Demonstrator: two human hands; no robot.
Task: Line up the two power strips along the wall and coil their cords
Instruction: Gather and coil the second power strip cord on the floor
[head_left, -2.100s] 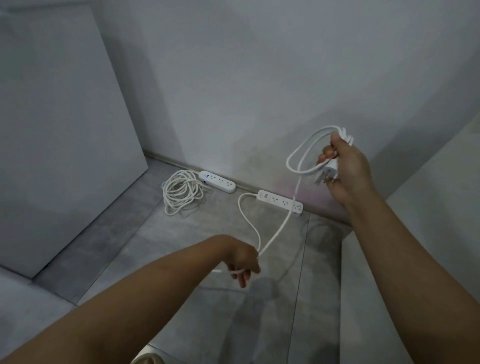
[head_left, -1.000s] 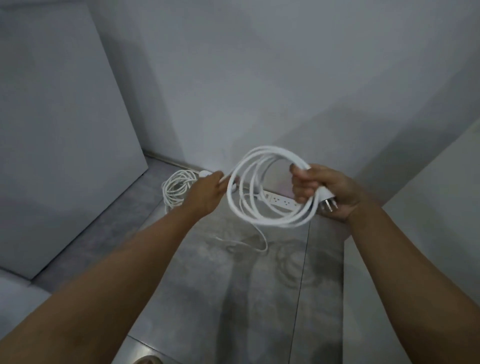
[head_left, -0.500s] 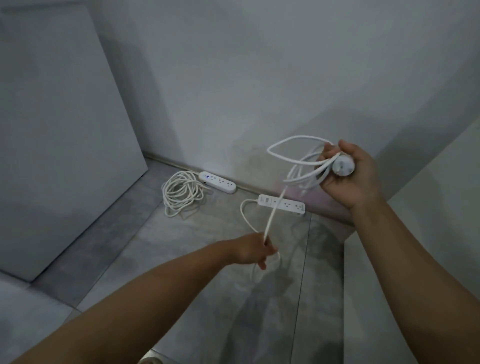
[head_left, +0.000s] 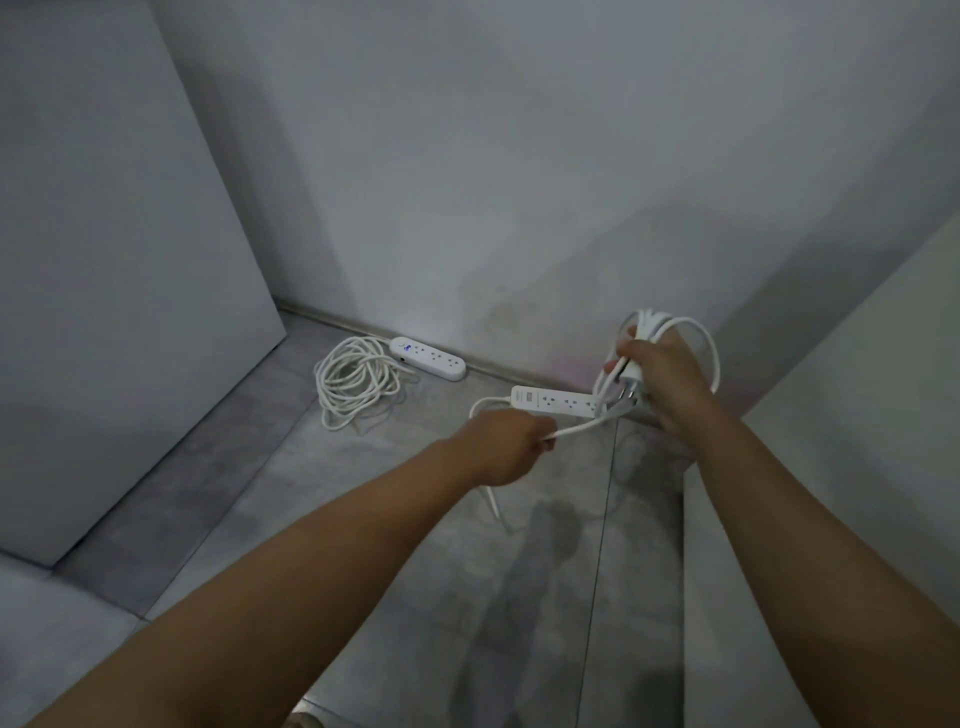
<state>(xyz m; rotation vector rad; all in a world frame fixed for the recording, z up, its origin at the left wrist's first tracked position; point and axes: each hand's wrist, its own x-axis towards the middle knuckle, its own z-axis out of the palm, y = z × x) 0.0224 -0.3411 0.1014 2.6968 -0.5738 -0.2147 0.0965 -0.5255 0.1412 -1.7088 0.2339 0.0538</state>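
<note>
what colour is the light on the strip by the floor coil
Blue: the light glows at the cord end of the strip; the head view shows it.

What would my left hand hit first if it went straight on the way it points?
Besides the white cord it holds, probably the rectangular white power strip just beyond the left hand; depth is unclear, so it might pass above.

Dim, flat, grey light fills the corner. The plain white wall (head_left: 519, 156) is palest at its middle and darkens under a broad soft shadow at far right. Blurry arm shadows lie on the grey tiled floor (head_left: 395, 519) beneath the right hand (head_left: 670, 384). The thin white cord (head_left: 579, 428) smears slightly beside the left hand (head_left: 511, 447) gripping it. A tiny blue lamp (head_left: 407, 347) glows on the far rounded white power strip (head_left: 439, 362). Wide-angle bending curves the tall white panel (head_left: 104, 260) at left.
</note>
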